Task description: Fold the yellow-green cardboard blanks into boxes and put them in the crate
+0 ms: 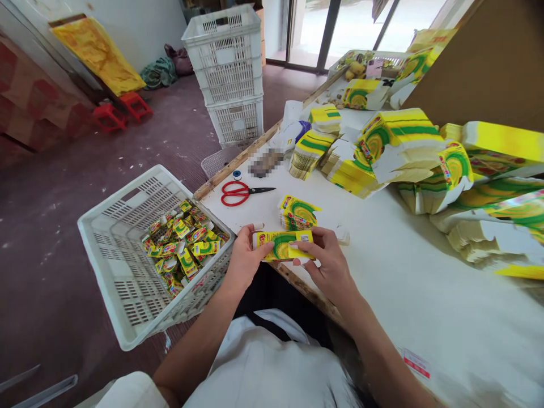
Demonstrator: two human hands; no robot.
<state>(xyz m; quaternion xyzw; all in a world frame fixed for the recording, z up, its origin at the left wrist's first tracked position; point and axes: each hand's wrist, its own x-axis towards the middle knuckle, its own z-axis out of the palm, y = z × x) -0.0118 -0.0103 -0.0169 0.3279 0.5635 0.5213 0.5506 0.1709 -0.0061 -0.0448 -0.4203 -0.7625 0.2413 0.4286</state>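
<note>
A yellow and green printed carton (283,245) is held between my two hands, just over the table's front edge. My left hand (249,252) grips its left end, thumb on the printed face. At the right end, my right hand (325,255) has its fingers on the carton. White wrapping covers some of the fingertips. Just beyond lies a small stack of flat cartons (297,212) of the same print. Red-handled scissors (242,193) rest to the left of that stack, with a small blue-topped roll (237,175) behind them.
On my left stands a white plastic crate (127,277) with many small yellow cartons (182,243) inside. Bundles of flat cartons (399,141) cover the table's far right. Stacked white crates (227,73) and red stools (123,110) stand on the floor beyond.
</note>
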